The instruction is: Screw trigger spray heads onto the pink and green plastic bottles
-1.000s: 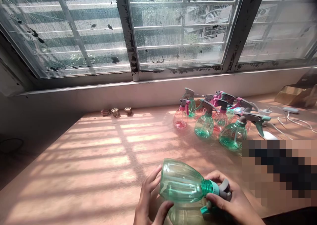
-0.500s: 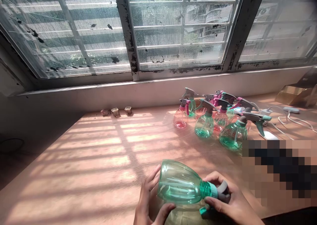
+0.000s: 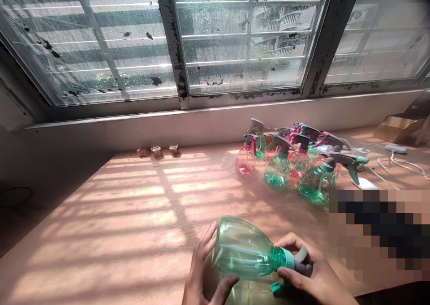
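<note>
Spray bottle (image 3: 245, 251), green, clear-walled: one, on its side in both hands over the near part of the desk (image 3: 117, 215); base towards 9 o'clock, neck between 3 and 4 o'clock.
Right hand (image 3: 319, 273): closed round the grey spray head (image 3: 304, 260), thumb at the pale green collar (image 3: 289, 258); green trigger (image 3: 275, 288) below.
Left hand (image 3: 198, 273): part-open, fingers and thumb spread around the base; how firmly it bears cannot be told.
Step in hand, as judged: steadying the bottle sideways, collar gripped. Any further turn or shift would call for a firm right-hand hold at the collar and left-hand support at the base.

Surroundings, by clock from the held bottle:
1 o'clock: cluster of spray bottles, including a pink bottle (image 3: 245, 161) and a green bottle (image 3: 277, 170), upright.
Between 10 and 11: three small ornaments (image 3: 156, 152), near the wall.
2 o'clock: brown box (image 3: 396, 130); white cable (image 3: 408, 164) nearer.
12 o'clock: window (image 3: 235, 49).
</note>
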The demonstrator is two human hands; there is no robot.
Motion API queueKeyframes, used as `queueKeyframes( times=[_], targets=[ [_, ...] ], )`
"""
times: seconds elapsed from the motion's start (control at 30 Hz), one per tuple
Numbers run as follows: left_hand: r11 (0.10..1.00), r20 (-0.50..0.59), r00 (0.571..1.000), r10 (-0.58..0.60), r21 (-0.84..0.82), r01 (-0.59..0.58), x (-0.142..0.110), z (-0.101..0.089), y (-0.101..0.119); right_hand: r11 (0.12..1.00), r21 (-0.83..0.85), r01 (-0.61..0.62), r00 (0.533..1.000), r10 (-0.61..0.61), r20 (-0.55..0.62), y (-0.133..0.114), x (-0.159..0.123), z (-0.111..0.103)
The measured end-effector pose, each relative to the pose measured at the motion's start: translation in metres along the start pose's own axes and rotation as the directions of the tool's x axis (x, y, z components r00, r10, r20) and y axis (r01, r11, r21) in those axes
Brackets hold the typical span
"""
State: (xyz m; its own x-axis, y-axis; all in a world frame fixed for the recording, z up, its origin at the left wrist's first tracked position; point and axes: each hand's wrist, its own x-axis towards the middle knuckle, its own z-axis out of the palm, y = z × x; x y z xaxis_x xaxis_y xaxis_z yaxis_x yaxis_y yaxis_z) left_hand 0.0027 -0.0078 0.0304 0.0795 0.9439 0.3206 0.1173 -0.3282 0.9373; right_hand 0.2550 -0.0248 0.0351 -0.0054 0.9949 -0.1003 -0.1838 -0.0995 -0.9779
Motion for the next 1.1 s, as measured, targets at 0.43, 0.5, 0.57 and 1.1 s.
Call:
queueKeyframes(
  times=[0.43, 0.5, 0.57, 1.1],
  targets=[
    [0.997, -0.056, 0.996, 0.068, 0.053, -0.065, -0.002, 0.005, 0.006, 1.000, -0.003, 0.005, 1.000, -0.005, -0.005, 0.001, 0.002, -0.002],
    [0.991, -0.055, 0.995, 0.088, 0.106, -0.082, -0.002, 0.005, 0.005, 0.998, 0.050, -0.035, 0.999, 0.035, -0.006, -0.001, 0.001, -0.002],
    [0.989, -0.070, 0.991, 0.116, 0.102, -0.109, -0.002, 0.007, 0.004, 0.995, 0.094, -0.045, 0.999, 0.046, -0.004, -0.003, 0.000, -0.001],
    [0.997, -0.056, 0.996, 0.065, -0.028, -0.066, -0.002, 0.006, -0.007, 0.991, 0.125, -0.042, 0.999, 0.044, -0.012, -0.005, 0.000, 0.000]
  ],
)
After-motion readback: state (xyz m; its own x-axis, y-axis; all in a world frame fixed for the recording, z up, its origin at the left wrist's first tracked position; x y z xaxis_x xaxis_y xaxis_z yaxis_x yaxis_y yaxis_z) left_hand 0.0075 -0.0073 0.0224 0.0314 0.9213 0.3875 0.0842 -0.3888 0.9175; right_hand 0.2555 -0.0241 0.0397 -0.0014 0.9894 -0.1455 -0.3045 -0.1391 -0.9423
